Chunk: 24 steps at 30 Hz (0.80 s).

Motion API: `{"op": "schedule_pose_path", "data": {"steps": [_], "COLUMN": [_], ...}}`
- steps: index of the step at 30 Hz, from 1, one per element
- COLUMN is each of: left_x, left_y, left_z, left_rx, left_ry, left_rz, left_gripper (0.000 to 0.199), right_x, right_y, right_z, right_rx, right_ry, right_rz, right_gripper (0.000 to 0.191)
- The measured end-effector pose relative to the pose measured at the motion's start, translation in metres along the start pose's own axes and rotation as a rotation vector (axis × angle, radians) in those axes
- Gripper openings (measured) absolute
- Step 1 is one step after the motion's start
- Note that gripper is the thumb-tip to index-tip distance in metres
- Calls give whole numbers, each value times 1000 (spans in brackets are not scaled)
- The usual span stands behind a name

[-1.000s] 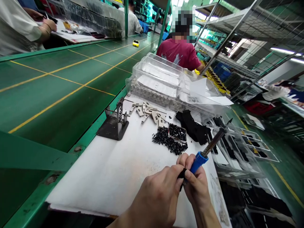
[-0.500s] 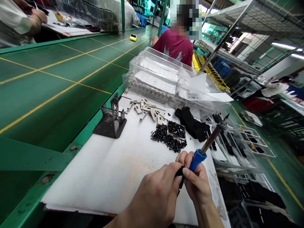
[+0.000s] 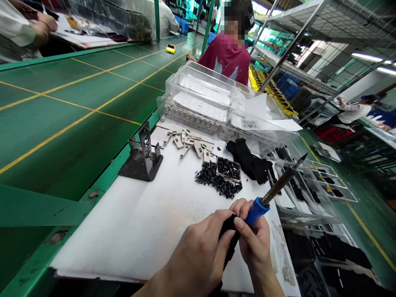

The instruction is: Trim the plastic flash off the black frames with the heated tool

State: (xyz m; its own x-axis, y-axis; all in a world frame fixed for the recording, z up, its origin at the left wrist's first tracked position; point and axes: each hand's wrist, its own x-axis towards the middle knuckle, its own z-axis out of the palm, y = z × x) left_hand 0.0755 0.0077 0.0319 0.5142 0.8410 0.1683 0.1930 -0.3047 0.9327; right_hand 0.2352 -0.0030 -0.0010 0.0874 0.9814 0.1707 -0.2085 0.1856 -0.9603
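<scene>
Black piece: dark part (image 3: 230,246) between both hands, above the desk (image 3: 139,231) near edge; lower end partly hidden, exact shape unclear.
Left hand: (image 3: 198,243) thumb and index finger pinching the black piece, likely the main hold.
Right hand: (image 3: 255,235) fingers curled about the blue handle, thumb at the piece's upper end, likely steadying it; which fingers carry the handle, cannot tell.
Soldering iron: (image 3: 276,187) tip up and outward, presumably keeping the hot end off skin and part.
Iron stand: (image 3: 139,168) vacant, desk's left edge, beside the conveyor belt (image 3: 102,95).
Small bits: loose heap (image 3: 210,175) against a little box (image 3: 229,178), probably left within reach.
Metal pieces: (image 3: 198,147) scattered just beyond the heap.
Clear trays: (image 3: 185,118) stacked at the far end, seemingly leaving the near desk for handwork.
</scene>
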Motion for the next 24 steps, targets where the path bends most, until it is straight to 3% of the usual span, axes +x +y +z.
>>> {"op": "schedule_pose_path", "data": {"steps": [10,17,24], "left_x": [1,2,4], "left_y": [0,-1,-7], "left_z": [0,1,3], "left_rx": [-49,-52,-95], "left_ry": [3,-18,1], "left_rz": [5,-6,-17], "left_gripper": [28,21,28], "right_x": [5,5,2], "right_y": [-2,-4,2], "right_z": [-1,-7,-2], "right_rx": [12,-76,-61], "right_ry": [-70,-52,-16], "right_rz": [28,19,45], "right_gripper": [17,19,16]}}
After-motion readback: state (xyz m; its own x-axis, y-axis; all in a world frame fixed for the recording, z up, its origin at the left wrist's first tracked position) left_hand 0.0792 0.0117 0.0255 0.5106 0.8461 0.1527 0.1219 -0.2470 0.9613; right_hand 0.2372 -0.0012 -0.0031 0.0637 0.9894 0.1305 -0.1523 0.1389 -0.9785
